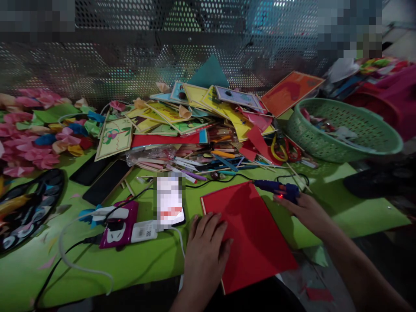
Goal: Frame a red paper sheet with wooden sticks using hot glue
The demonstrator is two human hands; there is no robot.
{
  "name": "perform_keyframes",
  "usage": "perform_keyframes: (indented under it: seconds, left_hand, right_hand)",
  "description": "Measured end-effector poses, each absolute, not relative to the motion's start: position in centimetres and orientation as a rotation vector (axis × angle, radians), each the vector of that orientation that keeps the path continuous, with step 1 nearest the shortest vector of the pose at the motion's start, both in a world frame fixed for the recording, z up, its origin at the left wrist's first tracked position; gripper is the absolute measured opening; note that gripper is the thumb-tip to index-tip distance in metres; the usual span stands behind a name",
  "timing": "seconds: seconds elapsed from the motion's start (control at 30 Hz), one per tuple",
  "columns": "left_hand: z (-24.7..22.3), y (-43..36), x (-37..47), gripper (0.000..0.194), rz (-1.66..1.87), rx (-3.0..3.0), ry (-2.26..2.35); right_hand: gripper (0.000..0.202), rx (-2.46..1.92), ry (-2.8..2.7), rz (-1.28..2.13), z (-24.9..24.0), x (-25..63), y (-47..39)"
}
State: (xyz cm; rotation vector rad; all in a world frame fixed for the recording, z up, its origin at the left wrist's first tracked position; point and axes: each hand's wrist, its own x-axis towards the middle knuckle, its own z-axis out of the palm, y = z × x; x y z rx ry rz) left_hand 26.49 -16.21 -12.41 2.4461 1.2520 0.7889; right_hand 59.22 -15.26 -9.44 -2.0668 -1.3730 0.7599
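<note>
A red sheet of paper lies on the green table, its near corner hanging over the front edge. My left hand rests flat on the sheet's left part, fingers spread. My right hand reaches to the sheet's upper right corner and touches a blue glue gun lying on the table, its cable running back. Whether the fingers close around the gun is not clear.
A heap of coloured cards, pens and scissors fills the middle back. A green basket stands at the right. Pink paper flowers lie at the left. Two phones, a power bank and cables sit at the left front.
</note>
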Motion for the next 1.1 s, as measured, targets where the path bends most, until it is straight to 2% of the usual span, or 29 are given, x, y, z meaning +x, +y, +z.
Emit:
perform_keyframes:
  seconds: [0.57,1.1]
  left_hand:
    - [-12.8,-16.4,26.8,0.027,0.847,2.421,1.265]
    - [-12.2,-16.1,26.5,0.028,0.776,2.457,1.240]
  right_hand:
    - [0.050,-2.099,-1.439,0.729,-8.8,58.4,-14.8]
    - [0.043,-2.045,-1.407,0.675,-9.2,59.4,-15.1]
